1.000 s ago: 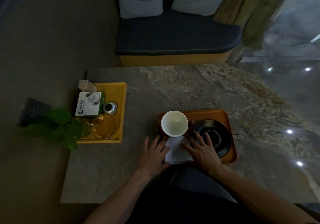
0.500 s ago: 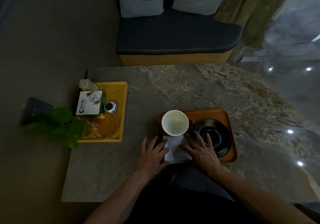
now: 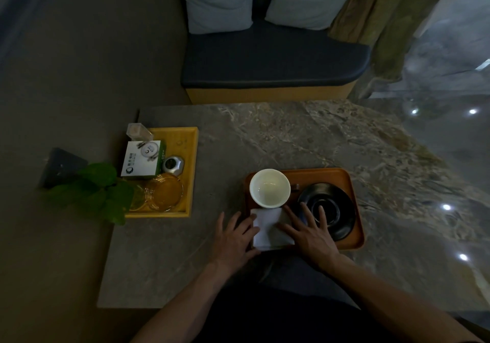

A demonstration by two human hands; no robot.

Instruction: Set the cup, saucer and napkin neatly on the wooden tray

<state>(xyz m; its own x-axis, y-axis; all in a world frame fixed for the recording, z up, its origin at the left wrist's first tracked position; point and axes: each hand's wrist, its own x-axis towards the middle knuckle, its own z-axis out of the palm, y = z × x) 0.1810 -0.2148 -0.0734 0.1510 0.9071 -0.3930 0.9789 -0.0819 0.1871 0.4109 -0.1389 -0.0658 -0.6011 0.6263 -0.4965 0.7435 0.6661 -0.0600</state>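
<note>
Hands first, low in the middle of the frame. Our left hand (image 3: 234, 239) lies flat with its fingers spread, and its fingertips (image 3: 251, 219) touch the left edge of the white napkin (image 3: 267, 230). Our right hand (image 3: 309, 232) is flat and open too. Its thumb side rests on the right part of the napkin, and its longer fingers reach over the near rim of the black saucer (image 3: 332, 210). Neither hand grips anything; both just press down.

We think the step now is to smooth the napkin and set it straight. To do it well, we should keep both palms soft and slide the napkin slowly, so its edges run even with the near edge of the wooden tray (image 3: 352, 183). The napkin sits at the near left corner of the tray, and its near edge looks very close to the tray's rim, so a small push up the frame may help.

Just past the napkin stands the white cup (image 3: 270, 187), upright and empty, at the far left of the tray. We should not bump it. The saucer fills the right half of the tray.

Farther off, at the left of the frame, a yellow tray (image 3: 192, 162) holds small things on the stone table (image 3: 291, 135).
</note>
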